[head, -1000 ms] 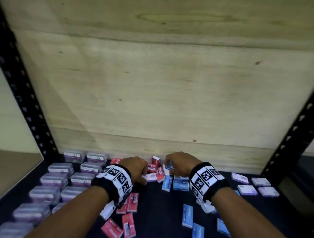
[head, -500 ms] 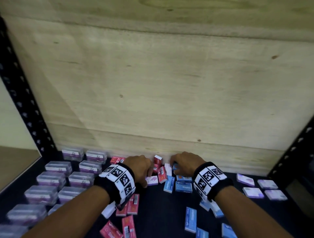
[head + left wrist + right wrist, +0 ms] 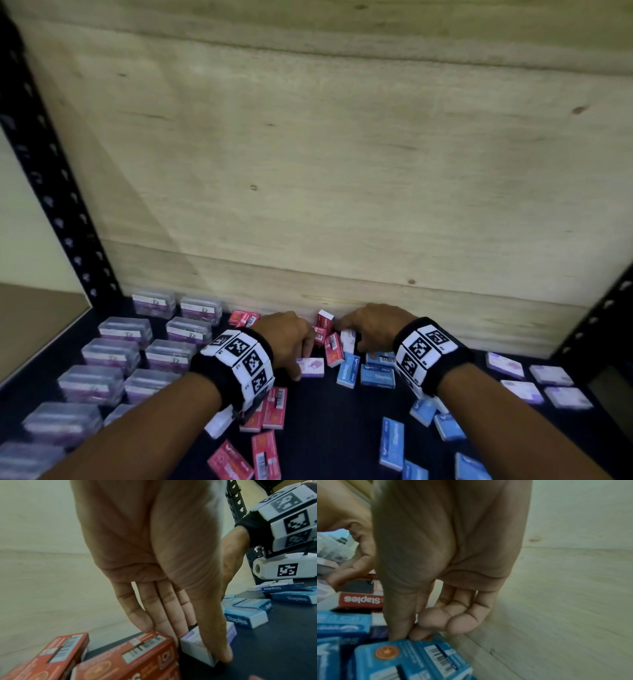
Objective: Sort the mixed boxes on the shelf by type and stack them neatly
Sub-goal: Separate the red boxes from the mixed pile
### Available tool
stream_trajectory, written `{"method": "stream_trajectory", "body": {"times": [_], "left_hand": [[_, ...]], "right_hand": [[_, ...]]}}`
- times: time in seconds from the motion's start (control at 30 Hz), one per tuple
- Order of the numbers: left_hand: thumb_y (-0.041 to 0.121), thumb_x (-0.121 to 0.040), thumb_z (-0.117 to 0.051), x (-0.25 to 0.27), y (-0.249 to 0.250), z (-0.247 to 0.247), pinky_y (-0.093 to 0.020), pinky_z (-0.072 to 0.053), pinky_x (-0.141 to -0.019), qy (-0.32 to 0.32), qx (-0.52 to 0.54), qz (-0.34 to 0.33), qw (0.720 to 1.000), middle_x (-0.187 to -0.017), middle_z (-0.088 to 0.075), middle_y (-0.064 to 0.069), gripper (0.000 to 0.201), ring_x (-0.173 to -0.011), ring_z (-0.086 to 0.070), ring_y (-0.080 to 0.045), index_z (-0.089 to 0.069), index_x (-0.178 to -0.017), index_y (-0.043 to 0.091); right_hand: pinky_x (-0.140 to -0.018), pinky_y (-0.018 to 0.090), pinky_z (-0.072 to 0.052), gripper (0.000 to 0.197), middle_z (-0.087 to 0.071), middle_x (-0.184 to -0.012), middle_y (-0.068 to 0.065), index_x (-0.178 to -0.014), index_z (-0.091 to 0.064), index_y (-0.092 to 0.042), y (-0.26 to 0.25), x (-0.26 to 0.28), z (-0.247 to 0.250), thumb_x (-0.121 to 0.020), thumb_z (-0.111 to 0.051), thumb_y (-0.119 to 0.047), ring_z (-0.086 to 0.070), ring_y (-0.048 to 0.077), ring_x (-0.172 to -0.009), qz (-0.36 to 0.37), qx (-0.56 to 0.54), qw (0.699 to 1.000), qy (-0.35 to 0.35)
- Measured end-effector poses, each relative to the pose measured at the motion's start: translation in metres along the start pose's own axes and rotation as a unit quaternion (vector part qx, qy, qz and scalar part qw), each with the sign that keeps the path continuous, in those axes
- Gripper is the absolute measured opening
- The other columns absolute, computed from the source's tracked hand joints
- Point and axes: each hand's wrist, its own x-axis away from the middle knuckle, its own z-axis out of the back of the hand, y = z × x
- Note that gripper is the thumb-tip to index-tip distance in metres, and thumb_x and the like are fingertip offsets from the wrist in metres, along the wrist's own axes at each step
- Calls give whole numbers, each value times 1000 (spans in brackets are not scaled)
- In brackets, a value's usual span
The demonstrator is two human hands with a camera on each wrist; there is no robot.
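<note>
Small boxes lie mixed on the dark shelf (image 3: 325,428) against the back wall. My left hand (image 3: 291,339) reaches down at a pale purple box (image 3: 311,366); in the left wrist view my left hand (image 3: 199,642) pinches this pale purple box (image 3: 193,651) between thumb and fingers, beside red staples boxes (image 3: 130,660). My right hand (image 3: 366,329) is just to the right. Up close, my right hand (image 3: 407,635) pinches the far edge of a blue staples box (image 3: 412,660) with thumb and curled fingers. More red boxes (image 3: 325,329) stand between the hands.
Rows of clear plastic cases (image 3: 113,353) with purple labels fill the left. Pale purple boxes (image 3: 534,377) lie flat at the right. Loose red boxes (image 3: 263,448) and blue boxes (image 3: 392,442) lie near the front. The plywood back wall (image 3: 342,171) and black uprights (image 3: 51,171) close in the shelf.
Both hands stay at the mixed pile by the back wall, barely moved. The head view has shifted a little.
</note>
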Motion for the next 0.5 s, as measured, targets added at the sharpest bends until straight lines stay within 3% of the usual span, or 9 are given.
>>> {"method": "stream_trajectory", "body": {"times": [0.1, 0.3, 0.5], "left_hand": [[26, -66, -87, -1, 1, 2, -31, -53, -74, -4, -9, -6, 1000, -91, -67, 9, 34, -85, -64, -14, -65, -92, 26], [26, -69, -85, 3, 1, 1, -32, -53, -73, 15, -12, -24, 1000, -89, -65, 10, 30, -84, -63, -14, -64, -91, 26], [26, -68, -84, 10, -4, 14, -32, -54, -73, 23, 10, -27, 999, -90, -69, 11, 29, -81, -64, -11, -63, -88, 27]], "right_hand": [[-71, 30, -41, 38, -68, -111, -4, -121, -60, -36, 3, 1, -1, -86, -65, -23, -64, 23, -100, -12, 19, 1000, 7], [-69, 31, -37, 36, -65, -114, 1, -122, -60, -29, 2, 8, 1, -87, -67, -23, -62, 26, -101, -10, 66, 998, 20], [-67, 32, -44, 27, -66, -107, 4, -111, -62, -22, -3, 16, 5, -86, -68, -28, -64, 28, -92, 10, 111, 993, 34]]}}
